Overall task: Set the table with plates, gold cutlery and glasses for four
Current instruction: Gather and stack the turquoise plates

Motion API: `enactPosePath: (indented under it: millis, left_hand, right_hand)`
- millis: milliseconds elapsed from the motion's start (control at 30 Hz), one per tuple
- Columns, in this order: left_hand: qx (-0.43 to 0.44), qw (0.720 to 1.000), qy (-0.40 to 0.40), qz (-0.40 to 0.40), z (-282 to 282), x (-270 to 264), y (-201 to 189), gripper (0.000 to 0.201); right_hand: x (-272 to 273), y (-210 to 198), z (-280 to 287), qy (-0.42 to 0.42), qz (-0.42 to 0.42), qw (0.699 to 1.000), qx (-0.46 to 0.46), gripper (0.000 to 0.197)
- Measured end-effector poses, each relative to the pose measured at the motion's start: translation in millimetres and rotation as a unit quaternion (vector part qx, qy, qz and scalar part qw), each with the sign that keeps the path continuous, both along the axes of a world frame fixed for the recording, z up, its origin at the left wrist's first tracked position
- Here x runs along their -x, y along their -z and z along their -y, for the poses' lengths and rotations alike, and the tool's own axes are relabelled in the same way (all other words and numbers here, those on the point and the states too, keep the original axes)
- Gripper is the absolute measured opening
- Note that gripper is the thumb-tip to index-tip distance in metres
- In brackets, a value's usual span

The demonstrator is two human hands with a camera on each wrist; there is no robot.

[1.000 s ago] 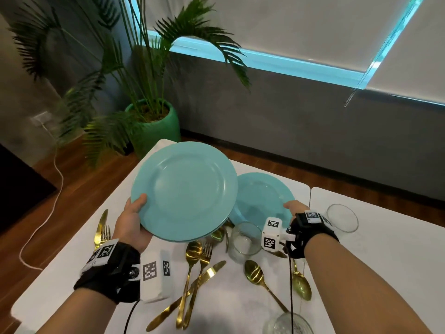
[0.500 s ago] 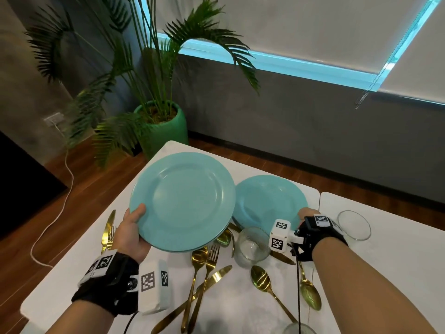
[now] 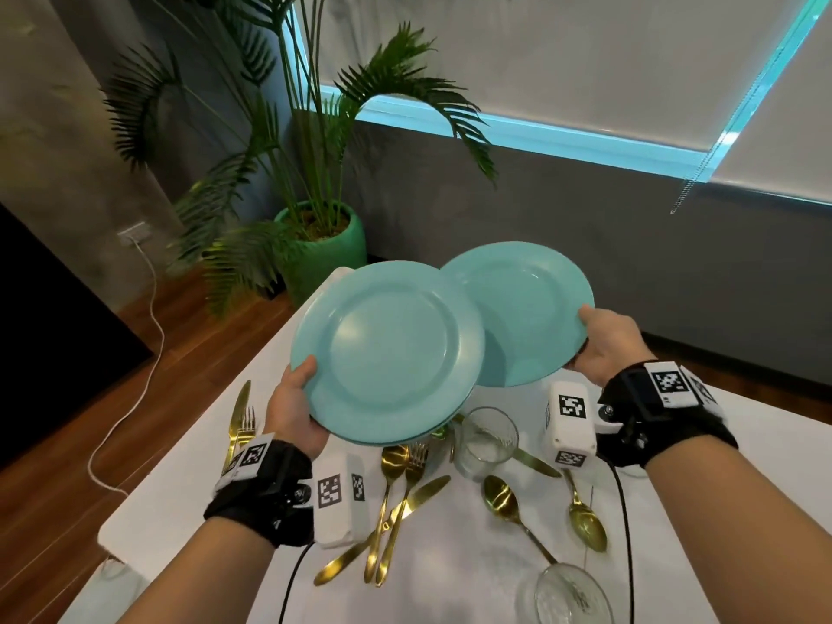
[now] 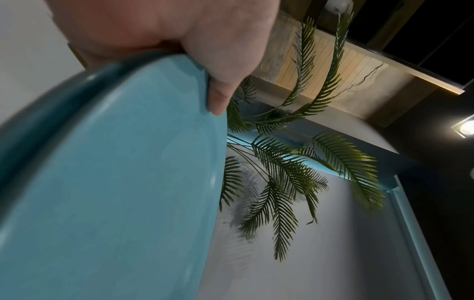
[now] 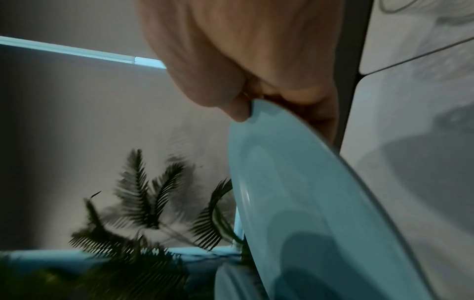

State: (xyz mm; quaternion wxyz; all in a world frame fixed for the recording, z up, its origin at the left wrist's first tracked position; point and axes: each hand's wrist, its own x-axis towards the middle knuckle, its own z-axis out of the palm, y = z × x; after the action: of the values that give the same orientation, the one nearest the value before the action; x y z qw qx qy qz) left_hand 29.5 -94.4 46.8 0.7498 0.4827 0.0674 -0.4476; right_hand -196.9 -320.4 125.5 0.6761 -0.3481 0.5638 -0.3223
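My left hand (image 3: 295, 398) grips the near-left rim of a stack of teal plates (image 3: 387, 353), thumb on top; a second rim shows under the top plate. In the left wrist view the thumb (image 4: 218, 85) lies over the plate stack's edge (image 4: 115, 182). To its right, my right hand (image 3: 601, 340) pinches the right rim of a single teal plate (image 3: 531, 308), raised above the table and partly behind the stack. The right wrist view shows that plate (image 5: 307, 203) tilted under the thumb (image 5: 231, 101). Gold cutlery (image 3: 396, 497) lies loose on the white table (image 3: 202, 466) below.
A clear glass (image 3: 488, 439) stands under the plates, another glass (image 3: 567, 596) at the near edge. Two gold spoons (image 3: 508, 506) lie near the middle, a knife and fork (image 3: 238, 421) at the left edge. A potted palm (image 3: 324, 245) stands beyond the far left corner.
My right hand has lifted its single plate off the table, up beside the stack. The left hand keeps hold of the stack, which stays about level.
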Motion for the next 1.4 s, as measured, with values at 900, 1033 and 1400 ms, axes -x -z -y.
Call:
enactPosePath:
  millis: [900,1033,1400]
  left_hand:
    - [-0.084,0.992,-0.004,0.092,-91.1,84.6,-1.9,0.039]
    - [-0.104,0.985,0.02,0.133,-93.7,61.6,7.4,0.038]
    - [-0.232,0.946,0.025,0.224,-132.0,-13.5,39.4,0.041]
  right_hand:
    - [30.6,50.6,-165.6,-0.119,0.032,0.99,-0.065,0.015]
    - [11.1,58.9,-174.9,-0.1,0.06,0.989,-0.094,0.029]
    - [-54.5,85.8,-222.4,-0.191,0.02,0.969,-0.155,0.024]
